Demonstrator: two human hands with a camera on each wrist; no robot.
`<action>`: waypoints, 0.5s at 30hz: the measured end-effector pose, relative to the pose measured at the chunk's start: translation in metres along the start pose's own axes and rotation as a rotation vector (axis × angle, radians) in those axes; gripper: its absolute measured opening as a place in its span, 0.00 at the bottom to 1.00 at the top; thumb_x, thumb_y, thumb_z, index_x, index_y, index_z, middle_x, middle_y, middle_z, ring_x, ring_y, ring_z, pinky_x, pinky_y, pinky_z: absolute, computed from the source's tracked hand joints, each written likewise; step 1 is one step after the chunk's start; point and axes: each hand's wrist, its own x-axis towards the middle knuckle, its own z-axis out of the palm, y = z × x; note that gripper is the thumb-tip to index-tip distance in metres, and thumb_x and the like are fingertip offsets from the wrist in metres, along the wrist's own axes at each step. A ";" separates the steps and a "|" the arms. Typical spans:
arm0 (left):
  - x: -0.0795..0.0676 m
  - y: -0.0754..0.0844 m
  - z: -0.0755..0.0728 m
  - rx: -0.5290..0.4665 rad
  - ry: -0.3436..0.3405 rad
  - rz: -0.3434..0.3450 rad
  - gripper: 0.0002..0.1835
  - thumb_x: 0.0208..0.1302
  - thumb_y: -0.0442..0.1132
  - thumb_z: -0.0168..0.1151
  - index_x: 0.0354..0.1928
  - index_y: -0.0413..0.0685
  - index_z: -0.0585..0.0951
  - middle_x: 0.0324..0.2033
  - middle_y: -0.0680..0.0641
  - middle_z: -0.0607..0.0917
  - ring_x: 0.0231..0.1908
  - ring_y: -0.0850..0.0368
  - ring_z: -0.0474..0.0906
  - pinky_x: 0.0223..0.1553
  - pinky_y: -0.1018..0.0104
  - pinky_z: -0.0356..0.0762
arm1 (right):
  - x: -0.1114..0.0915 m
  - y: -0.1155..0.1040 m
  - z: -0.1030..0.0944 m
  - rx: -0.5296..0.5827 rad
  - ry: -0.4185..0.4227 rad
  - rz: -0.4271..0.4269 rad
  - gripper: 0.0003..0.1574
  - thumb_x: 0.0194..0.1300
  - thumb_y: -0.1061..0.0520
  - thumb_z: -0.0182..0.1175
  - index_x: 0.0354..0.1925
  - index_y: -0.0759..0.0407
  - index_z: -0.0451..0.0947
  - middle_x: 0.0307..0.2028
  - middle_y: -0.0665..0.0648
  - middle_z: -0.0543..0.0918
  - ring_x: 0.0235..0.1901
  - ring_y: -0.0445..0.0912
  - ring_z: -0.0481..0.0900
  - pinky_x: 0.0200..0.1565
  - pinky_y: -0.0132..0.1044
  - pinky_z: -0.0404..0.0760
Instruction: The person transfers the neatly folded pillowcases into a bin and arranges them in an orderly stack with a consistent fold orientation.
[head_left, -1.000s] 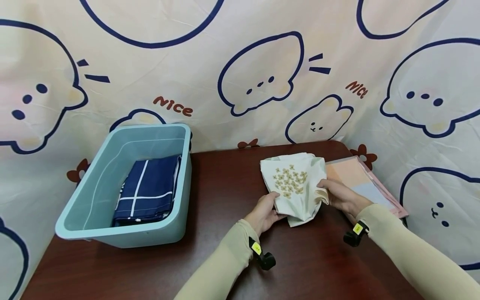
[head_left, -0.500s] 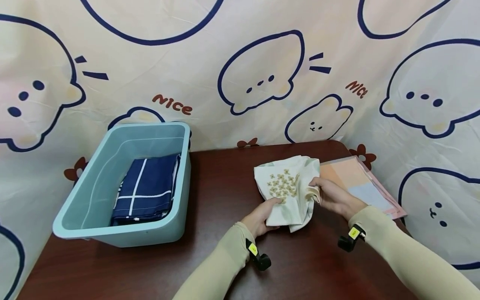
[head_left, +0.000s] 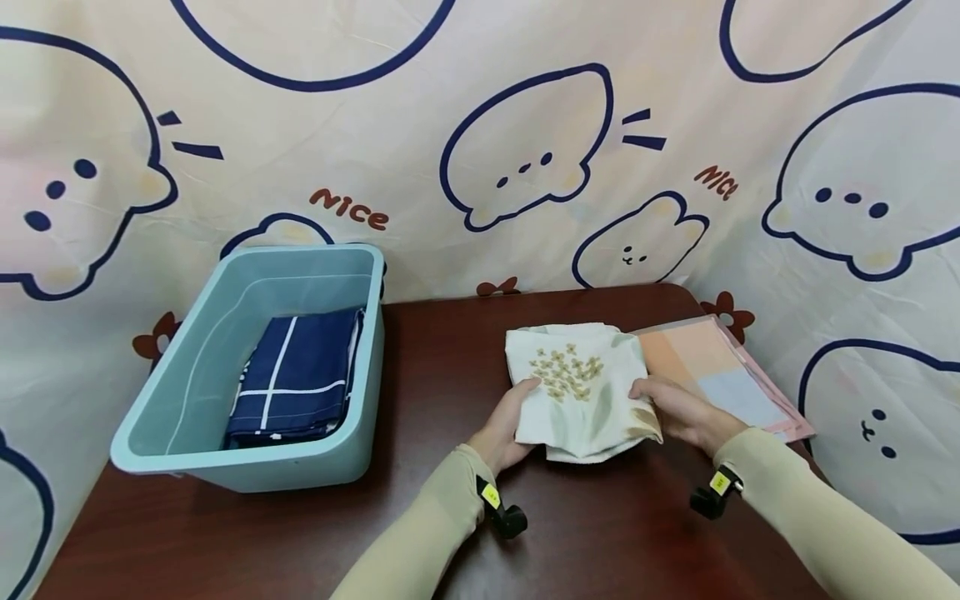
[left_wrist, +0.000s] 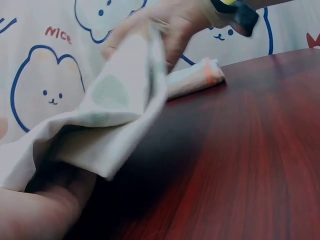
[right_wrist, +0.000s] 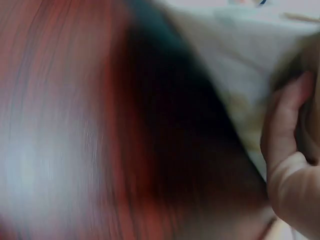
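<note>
A folded white cloth [head_left: 581, 408] with a cluster of gold flowers is held between both hands in the head view. My left hand [head_left: 504, 429] grips its left edge, thumb on top and fingers underneath. At the right edge, my right hand [head_left: 678, 412] pinches the cloth the same way, beside a gold patch. The left wrist view shows the cloth's layers [left_wrist: 112, 92] hanging loosely over the table, with a dark shadow below. Blurred in the right wrist view, the right hand's curled fingers [right_wrist: 282, 130] lie against the cloth's edge.
A light blue plastic bin [head_left: 372, 358] stands at left, holding a navy folded cloth [head_left: 292, 375] with white lines. Behind the right hand lies a peach, grey and pink folded cloth [head_left: 697, 350]. The brown table [head_left: 442, 350] meets a cartoon-printed curtain [head_left: 420, 167].
The white cloth has come nearer to me and slightly left. Its bunched right side has spread flatter, as my left hand shifted left and my right hand moved back right.
</note>
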 end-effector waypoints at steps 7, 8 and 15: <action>0.000 0.004 -0.005 0.042 0.058 -0.030 0.27 0.75 0.55 0.45 0.66 0.47 0.72 0.40 0.53 0.83 0.38 0.61 0.81 0.41 0.66 0.80 | 0.005 0.018 -0.008 -0.300 0.103 0.071 0.46 0.74 0.46 0.50 0.76 0.69 0.46 0.66 0.66 0.67 0.61 0.52 0.70 0.59 0.41 0.70; 0.000 0.004 -0.004 0.065 0.064 -0.042 0.27 0.76 0.55 0.45 0.68 0.47 0.71 0.39 0.54 0.83 0.37 0.61 0.81 0.40 0.66 0.80 | 0.008 0.020 -0.008 -0.312 0.125 0.067 0.49 0.75 0.43 0.49 0.77 0.69 0.43 0.70 0.67 0.63 0.64 0.54 0.68 0.62 0.43 0.68; -0.001 -0.004 -0.001 0.285 0.101 -0.116 0.18 0.75 0.42 0.54 0.59 0.38 0.75 0.37 0.50 0.85 0.35 0.60 0.83 0.40 0.65 0.83 | 0.019 0.024 -0.009 -0.289 0.190 0.000 0.47 0.80 0.44 0.48 0.79 0.69 0.41 0.73 0.72 0.60 0.68 0.60 0.69 0.63 0.48 0.73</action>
